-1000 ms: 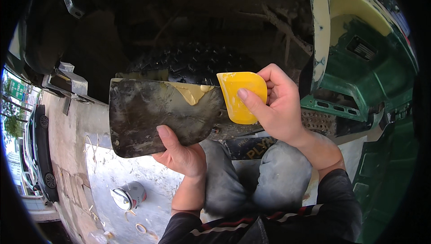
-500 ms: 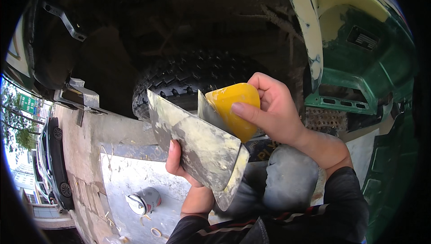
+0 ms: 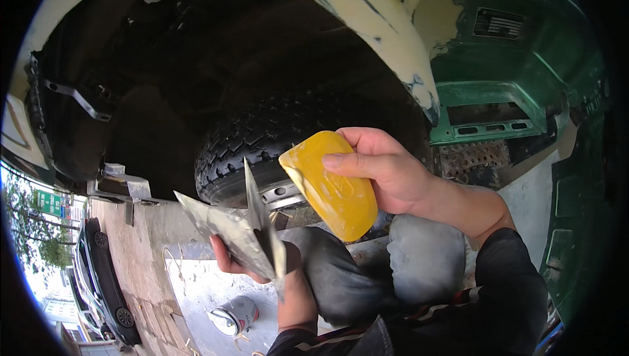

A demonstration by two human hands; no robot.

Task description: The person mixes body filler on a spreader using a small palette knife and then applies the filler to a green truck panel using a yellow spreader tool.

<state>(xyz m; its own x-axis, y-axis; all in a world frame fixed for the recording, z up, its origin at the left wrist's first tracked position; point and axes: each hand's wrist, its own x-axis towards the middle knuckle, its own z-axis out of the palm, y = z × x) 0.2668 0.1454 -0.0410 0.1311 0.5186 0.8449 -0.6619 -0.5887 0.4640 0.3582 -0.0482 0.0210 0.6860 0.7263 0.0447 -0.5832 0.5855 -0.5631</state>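
My right hand (image 3: 386,166) pinches a yellow plastic putty spreader (image 3: 334,189), thumb on its face and fingers behind. Pale putty clings to the spreader's left edge. Lower and to the left, my left hand (image 3: 293,264) grips a putty-smeared metal sheet (image 3: 226,228), with fingertips showing at its left edge. A thin metal blade (image 3: 257,199) stands up at an angle beside that sheet; whether the two are joined I cannot tell. A small gap separates the spreader from the blade. Both tools are in front of a black tyre (image 3: 229,149).
The wheel arch's fender (image 3: 386,28), coated pale yellow, curves overhead. Green bodywork (image 3: 485,97) is on the right. A metal bracket (image 3: 131,182) juts out at the left. On the floor, a can (image 3: 242,313) stands on a pale sheet (image 3: 196,284). A dark car (image 3: 105,284) is parked far left.
The spreader has come away from the metal sheet and turned its face more toward me. My left hand has tilted the sheet and moved left and lower. The view now takes in more fender.
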